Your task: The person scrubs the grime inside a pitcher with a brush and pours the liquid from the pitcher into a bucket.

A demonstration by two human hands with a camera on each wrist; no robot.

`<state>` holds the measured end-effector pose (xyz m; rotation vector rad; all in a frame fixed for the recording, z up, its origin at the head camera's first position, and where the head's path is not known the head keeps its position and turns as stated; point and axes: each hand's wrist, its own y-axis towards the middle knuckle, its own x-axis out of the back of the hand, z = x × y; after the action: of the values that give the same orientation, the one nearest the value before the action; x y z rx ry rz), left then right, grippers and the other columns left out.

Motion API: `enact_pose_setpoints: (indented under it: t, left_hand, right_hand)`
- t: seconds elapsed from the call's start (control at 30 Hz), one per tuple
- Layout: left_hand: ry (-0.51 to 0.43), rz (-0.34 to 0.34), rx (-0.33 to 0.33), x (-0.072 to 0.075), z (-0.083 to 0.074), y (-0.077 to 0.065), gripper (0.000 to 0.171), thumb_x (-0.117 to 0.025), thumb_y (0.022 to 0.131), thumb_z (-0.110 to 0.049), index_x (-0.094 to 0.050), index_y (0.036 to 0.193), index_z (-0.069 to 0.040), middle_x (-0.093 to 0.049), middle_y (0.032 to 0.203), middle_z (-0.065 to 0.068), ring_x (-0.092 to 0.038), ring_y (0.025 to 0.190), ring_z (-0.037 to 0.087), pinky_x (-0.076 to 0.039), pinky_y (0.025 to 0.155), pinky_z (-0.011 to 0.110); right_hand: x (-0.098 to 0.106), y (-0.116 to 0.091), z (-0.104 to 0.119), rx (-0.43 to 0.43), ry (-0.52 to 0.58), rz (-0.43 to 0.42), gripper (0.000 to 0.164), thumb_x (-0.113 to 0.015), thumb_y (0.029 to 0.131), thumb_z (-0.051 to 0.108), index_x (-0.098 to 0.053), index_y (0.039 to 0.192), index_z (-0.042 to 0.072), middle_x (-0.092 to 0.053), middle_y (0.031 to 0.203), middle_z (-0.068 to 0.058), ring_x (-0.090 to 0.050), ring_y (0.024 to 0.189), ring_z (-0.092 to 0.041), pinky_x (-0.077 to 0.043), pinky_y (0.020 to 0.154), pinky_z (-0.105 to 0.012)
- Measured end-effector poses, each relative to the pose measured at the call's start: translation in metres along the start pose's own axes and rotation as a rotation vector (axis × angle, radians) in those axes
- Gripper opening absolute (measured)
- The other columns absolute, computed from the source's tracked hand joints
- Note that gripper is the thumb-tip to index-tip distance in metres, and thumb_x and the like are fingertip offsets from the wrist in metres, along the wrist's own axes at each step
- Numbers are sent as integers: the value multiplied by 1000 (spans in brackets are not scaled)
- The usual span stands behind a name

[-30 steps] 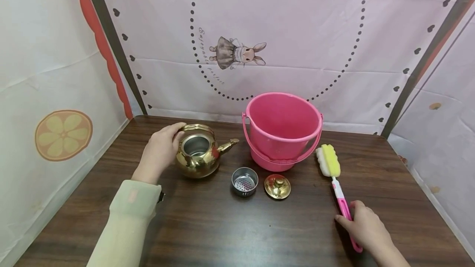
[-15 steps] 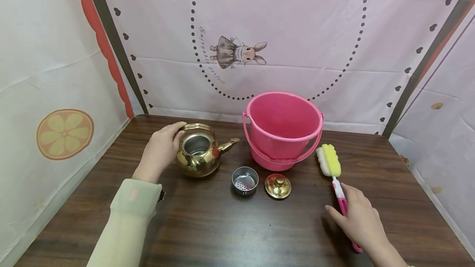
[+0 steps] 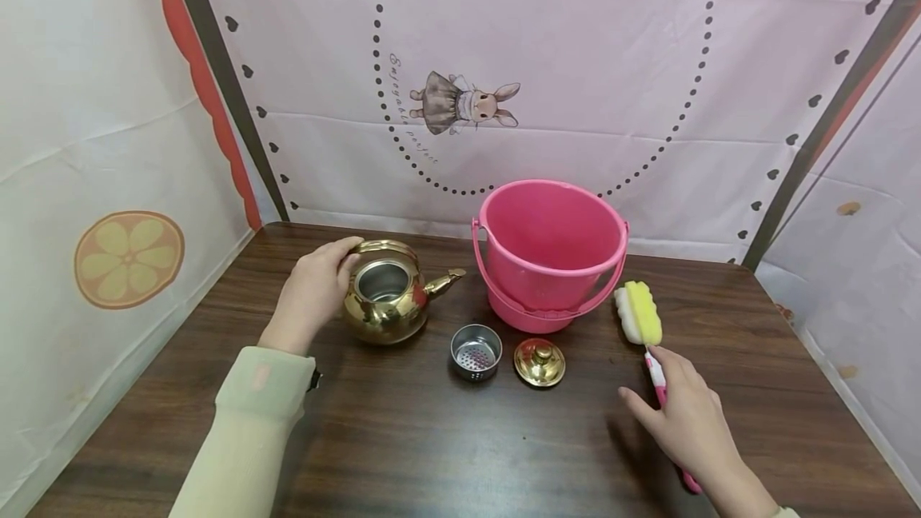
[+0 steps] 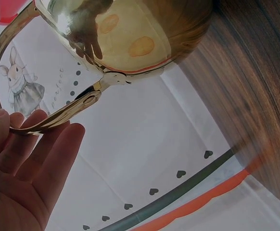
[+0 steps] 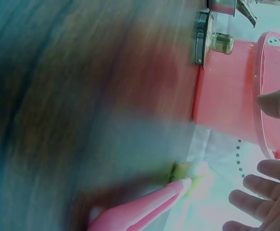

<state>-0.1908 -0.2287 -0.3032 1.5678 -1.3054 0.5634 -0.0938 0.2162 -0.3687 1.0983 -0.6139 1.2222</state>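
At the left of the head view stands a shiny gold kettle (image 3: 387,308) with its top uncovered and its spout toward the bucket. My left hand (image 3: 314,288) holds the raised handle, thumb and fingertips meeting around the gold bar (image 4: 58,118) in the left wrist view. A sponge bottle brush (image 3: 640,314) with a yellow and white head and a pink handle lies at the right. Over its handle my right hand (image 3: 687,414) is spread, thumb apart from the fingers, gripping nothing. The right wrist view shows the brush's pink handle (image 5: 140,207) apart from the fingers (image 5: 250,204).
A pink bucket (image 3: 528,298) stands at the back middle, its handle hanging in front. Before it sit a steel strainer cup (image 3: 475,350) and a gold lid (image 3: 540,362) with a knob. Patterned cloth (image 3: 590,54) walls the brown table (image 3: 432,454) at the back and sides.
My right hand has released the pink handle of the bottle brush, opened, and moved up and forward along it. My left hand keeps its hold on the kettle handle.
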Motion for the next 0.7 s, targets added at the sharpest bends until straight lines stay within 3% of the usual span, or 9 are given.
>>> enact_pose_setpoints:
  t: [0.7]
  left_hand:
    - [18, -8, -16, 1, -1, 0, 31, -48, 99, -14, -55, 127, -4, -60, 123, 23, -56, 114, 42, -45, 94, 56]
  right_hand:
    - [-5, 6, 15, -34, -25, 17, 65, -73, 79, 34, -51, 128, -2, -53, 126, -26, -51, 114, -45, -40, 77, -62]
